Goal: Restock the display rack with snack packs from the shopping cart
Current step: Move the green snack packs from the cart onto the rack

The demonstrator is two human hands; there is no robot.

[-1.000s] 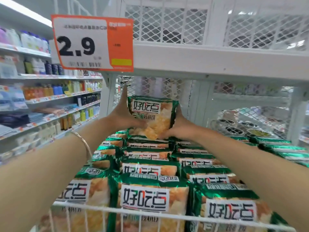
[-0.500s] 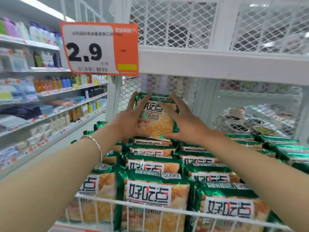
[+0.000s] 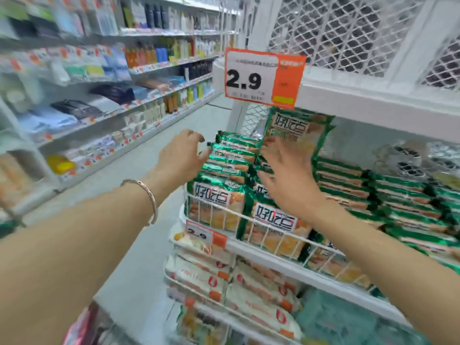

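Occupying the right half of the view, a white mesh display rack (image 3: 348, 103) carries several tiers. Store shelving (image 3: 99, 100) lines the far side of the aisle at left, blurred. Green snack packs (image 3: 403, 202) lie in overlapping rows across the rack's middle tier, and white packs (image 3: 251, 282) fill the tier below. The right hand (image 3: 291, 185) is raised over the rows, fingers spread wide and straight, holding nothing. It is just in front of one upright snack pack (image 3: 298, 130) standing at the back of the tier; whether it touches that pack cannot be told. The left hand (image 3: 181, 158), fingers loosely curled and apart, is empty and sits just beside the left end of the rows. An orange-and-white price sign (image 3: 263, 77) reading 2.9 hangs from the tier above, directly over the upright pack. A thin bracelet (image 3: 150, 197) circles the left wrist. A smaller 2.9 tag (image 3: 205, 236) sits on the middle tier's front edge.
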